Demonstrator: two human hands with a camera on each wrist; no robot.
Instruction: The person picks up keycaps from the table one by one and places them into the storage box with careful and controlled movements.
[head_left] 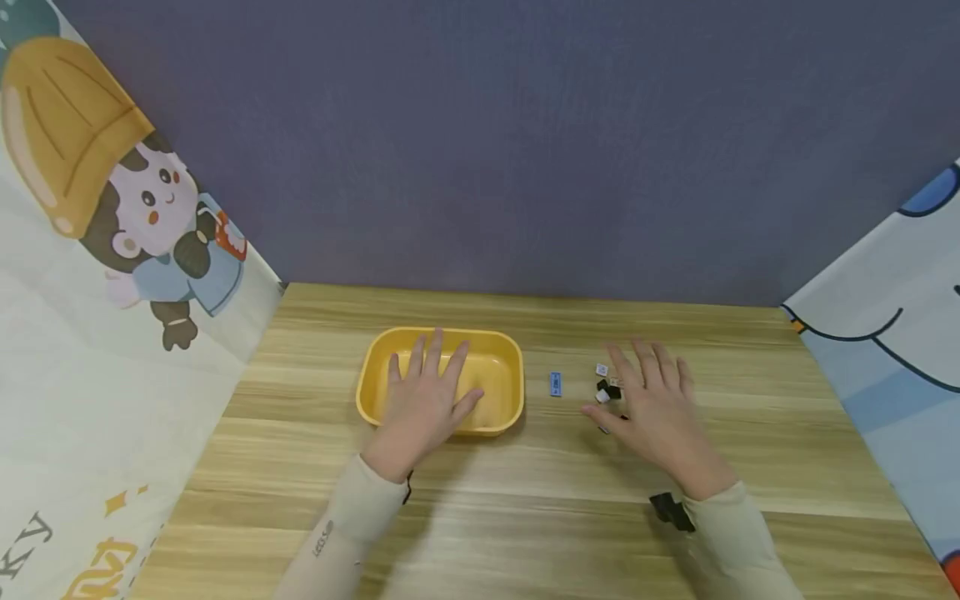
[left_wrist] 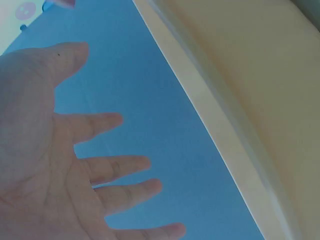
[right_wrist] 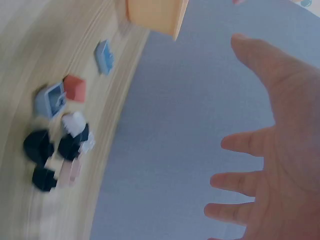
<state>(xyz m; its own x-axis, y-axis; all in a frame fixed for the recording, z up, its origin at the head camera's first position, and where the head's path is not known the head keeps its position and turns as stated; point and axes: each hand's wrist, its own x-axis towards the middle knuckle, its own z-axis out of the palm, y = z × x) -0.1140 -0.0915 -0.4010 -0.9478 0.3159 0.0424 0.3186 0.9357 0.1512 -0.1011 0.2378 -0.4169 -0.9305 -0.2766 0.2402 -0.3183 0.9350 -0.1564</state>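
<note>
The left hand (head_left: 426, 404) has its fingers spread wide above the yellow tray (head_left: 497, 392). The right hand (head_left: 658, 412) also spreads its fingers; small pieces (head_left: 602, 397) lie near its thumb and forefinger. One blue piece (head_left: 556, 384) lies between the two thumbs. Beyond all fingertips stands a dark wall (head_left: 525, 150).

Soft light leaves a pale sheen on the table (head_left: 517, 508) and faint shadows; the right wrist view blurs the small pieces (right_wrist: 74, 124).

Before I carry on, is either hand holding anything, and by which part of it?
Nothing is held: the left hand and the right hand are both empty, fingers spread.
</note>
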